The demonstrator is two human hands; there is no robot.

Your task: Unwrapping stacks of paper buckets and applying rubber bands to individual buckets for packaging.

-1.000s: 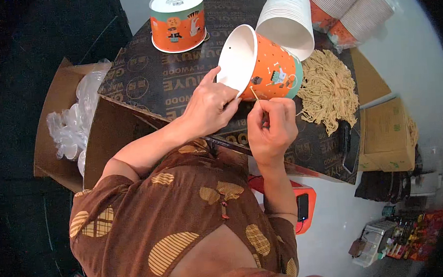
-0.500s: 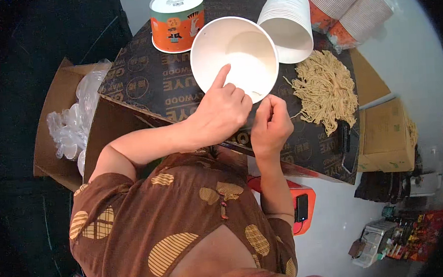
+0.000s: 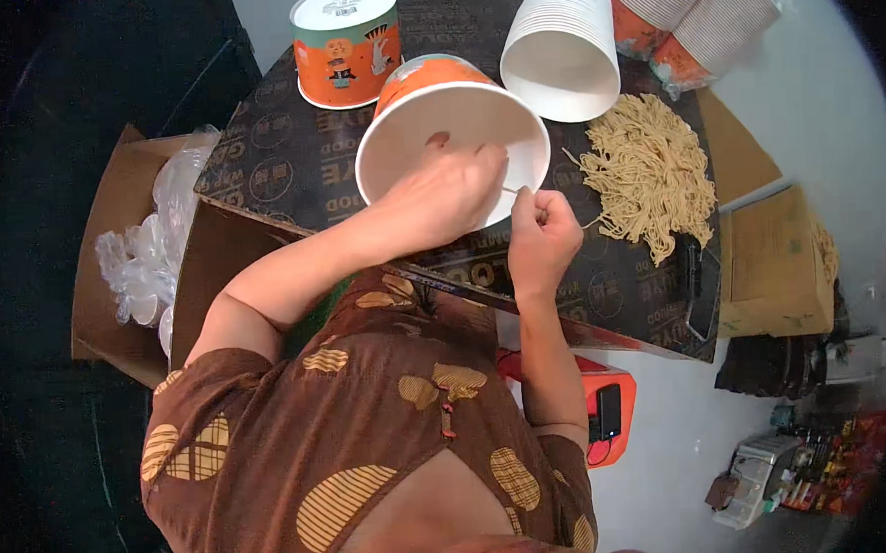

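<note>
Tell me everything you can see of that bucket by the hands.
The bucket looks like paper: white inside, orange outside with a pale green band near its base, and a rounded white rim. It is tilted, its round mouth toward the wearer, over the dark table. The left hand reaches inside the mouth; the right hand pinches thin cord at the rim's lower right. Whether it touches the table is hidden.

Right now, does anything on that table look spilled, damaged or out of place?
Nothing looks spilled or damaged. Only the loose heap of cream-coloured cords at the right looks untidy, with tangled strands and stray ends, near the neatly nested stack of white round tubs lying on its side.
</note>
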